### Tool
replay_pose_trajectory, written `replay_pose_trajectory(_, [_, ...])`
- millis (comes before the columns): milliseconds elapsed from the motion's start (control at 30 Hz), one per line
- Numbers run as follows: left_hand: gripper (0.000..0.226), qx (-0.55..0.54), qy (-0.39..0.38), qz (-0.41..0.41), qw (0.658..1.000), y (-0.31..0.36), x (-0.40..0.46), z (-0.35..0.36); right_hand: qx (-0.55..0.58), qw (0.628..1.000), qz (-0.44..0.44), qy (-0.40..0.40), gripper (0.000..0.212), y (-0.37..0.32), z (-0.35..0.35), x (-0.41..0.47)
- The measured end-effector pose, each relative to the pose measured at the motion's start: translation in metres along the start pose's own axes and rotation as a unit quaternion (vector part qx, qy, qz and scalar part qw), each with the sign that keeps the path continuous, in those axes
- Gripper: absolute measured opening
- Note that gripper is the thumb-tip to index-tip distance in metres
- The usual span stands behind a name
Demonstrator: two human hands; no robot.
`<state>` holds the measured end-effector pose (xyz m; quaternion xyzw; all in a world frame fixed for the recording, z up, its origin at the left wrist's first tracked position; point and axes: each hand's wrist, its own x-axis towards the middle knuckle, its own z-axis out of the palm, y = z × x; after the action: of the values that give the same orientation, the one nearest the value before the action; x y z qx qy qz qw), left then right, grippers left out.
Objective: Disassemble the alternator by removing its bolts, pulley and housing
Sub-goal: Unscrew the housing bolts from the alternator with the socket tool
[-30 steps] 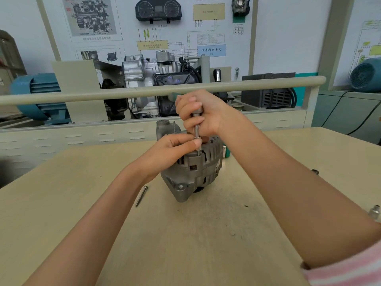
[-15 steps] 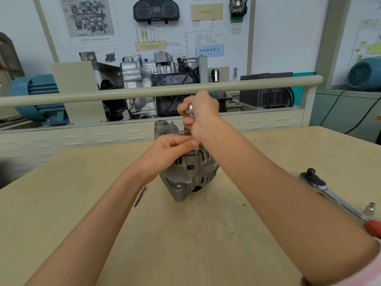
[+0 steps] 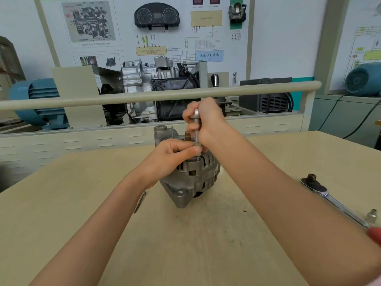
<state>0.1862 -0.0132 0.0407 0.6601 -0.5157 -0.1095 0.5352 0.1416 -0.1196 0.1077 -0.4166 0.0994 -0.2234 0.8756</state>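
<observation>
A grey finned alternator (image 3: 193, 178) stands on the beige table (image 3: 82, 203), near its middle. A slim metal socket driver (image 3: 196, 131) stands upright on the alternator's top. My right hand (image 3: 206, 120) grips the driver's upper end from the right. My left hand (image 3: 173, 153) rests on the alternator's top and pinches the driver's lower shaft between thumb and fingers. The bolt under the driver tip is hidden by my fingers. A copper-coloured stud (image 3: 187, 135) sticks up just left of the driver.
A loose long bolt (image 3: 140, 202) lies on the table left of the alternator. A ratchet wrench (image 3: 334, 201) with a red grip and a small socket (image 3: 372, 215) lie at the right. A rail (image 3: 144, 96) and engine display stand behind the table.
My right hand has shifted slightly on the driver's top while my left keeps pinching the shaft. The view has moved a little left, bringing the ratchet wrench into sight at the right.
</observation>
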Motion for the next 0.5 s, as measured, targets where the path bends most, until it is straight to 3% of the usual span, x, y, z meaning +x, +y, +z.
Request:
replay_pose_trajectory(67, [0.032,0.002,0.000,0.001,1.000,0.001,0.000,-0.001,-0.002,0.991,-0.102,0.086,0.019,0.007,0.005,-0.001])
replay_pose_trajectory(133, [0.031,-0.002,-0.001,-0.005,1.000,0.001,0.000,-0.001,-0.022,0.994,-0.085,0.072,0.020,0.007,0.007,-0.002])
replay_pose_trajectory(333, [0.015,0.026,-0.005,-0.032,0.999,0.000,0.003,-0.002,-0.099,0.986,0.090,-0.103,0.036,-0.012,-0.003,0.007])
replay_pose_trajectory(433, [0.014,0.031,-0.003,-0.028,0.999,0.000,0.002,0.000,-0.068,0.946,0.207,-0.241,0.031,-0.016,-0.009,0.012])
replay_pose_trajectory(500, [0.015,0.030,-0.002,-0.023,0.999,0.000,0.002,0.000,-0.050,0.925,0.246,-0.287,0.025,-0.016,-0.010,0.012])
